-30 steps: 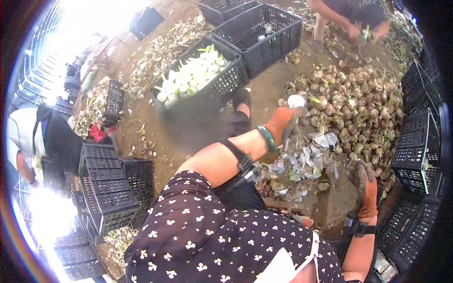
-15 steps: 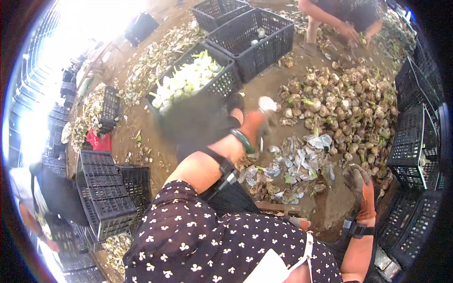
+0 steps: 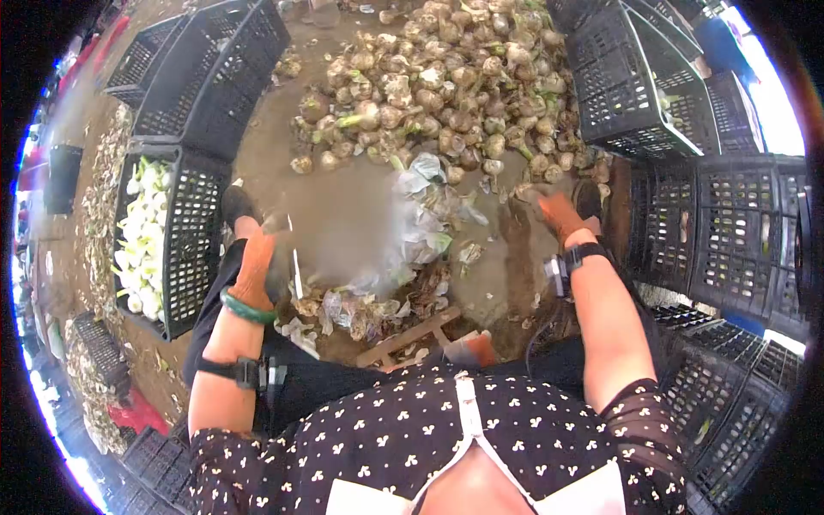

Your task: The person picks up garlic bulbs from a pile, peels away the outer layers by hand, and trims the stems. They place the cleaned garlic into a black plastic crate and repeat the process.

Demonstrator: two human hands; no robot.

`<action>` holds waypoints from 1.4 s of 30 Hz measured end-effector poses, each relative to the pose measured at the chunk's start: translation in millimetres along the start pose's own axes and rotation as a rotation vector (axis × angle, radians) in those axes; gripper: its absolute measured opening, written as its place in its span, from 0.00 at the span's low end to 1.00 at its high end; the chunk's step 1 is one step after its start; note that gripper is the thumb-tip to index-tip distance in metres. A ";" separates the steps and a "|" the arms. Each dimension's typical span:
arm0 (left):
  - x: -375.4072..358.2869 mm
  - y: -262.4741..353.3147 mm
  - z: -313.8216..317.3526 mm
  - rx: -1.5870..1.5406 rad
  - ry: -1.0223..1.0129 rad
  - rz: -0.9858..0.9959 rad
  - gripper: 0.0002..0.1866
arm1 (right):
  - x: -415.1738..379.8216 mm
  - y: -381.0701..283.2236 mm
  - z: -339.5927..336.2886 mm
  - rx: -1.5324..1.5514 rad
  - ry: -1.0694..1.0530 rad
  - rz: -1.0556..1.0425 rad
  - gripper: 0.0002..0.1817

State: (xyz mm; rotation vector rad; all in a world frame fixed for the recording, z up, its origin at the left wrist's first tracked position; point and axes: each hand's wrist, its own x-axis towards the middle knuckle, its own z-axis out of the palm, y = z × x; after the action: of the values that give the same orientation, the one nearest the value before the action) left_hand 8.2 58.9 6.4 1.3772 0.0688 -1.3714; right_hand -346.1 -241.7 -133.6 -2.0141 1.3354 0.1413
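Observation:
My left hand (image 3: pixel 256 268), in an orange glove with a green bangle at the wrist, rests by my left knee and grips a thin knife (image 3: pixel 296 262), blade pointing up. My right hand (image 3: pixel 549 210), also gloved, is stretched forward to the near edge of a big pile of unpeeled, dirt-covered bulbs (image 3: pixel 446 86); nothing shows in its fingers. Between my hands lies a heap of pale peelings (image 3: pixel 421 227). A black crate (image 3: pixel 196 232) to my left holds white peeled bulbs (image 3: pixel 142 232).
Empty black crates (image 3: pixel 206 69) stand at the upper left. Stacked black crates (image 3: pixel 712 232) wall off the right side. A wooden plank (image 3: pixel 408 333) lies on the dirt floor in front of my knees. More peel scraps (image 3: pixel 90 378) lie far left.
The view swung from the left to straight ahead. My left hand no longer holds the white peeled bulb and has dropped to my knee. My right hand has reached forward to the pile.

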 end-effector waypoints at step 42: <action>-21.3 4.7 150.9 0.549 -0.462 0.485 0.13 | -137.2 -193.1 -60.4 0.306 0.342 -0.783 0.28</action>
State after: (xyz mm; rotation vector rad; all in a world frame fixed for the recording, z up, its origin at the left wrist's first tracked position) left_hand -93.3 -34.2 71.9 1.3488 -0.9488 -1.2943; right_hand -263.6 -131.2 68.2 -2.1880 0.6061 -0.7431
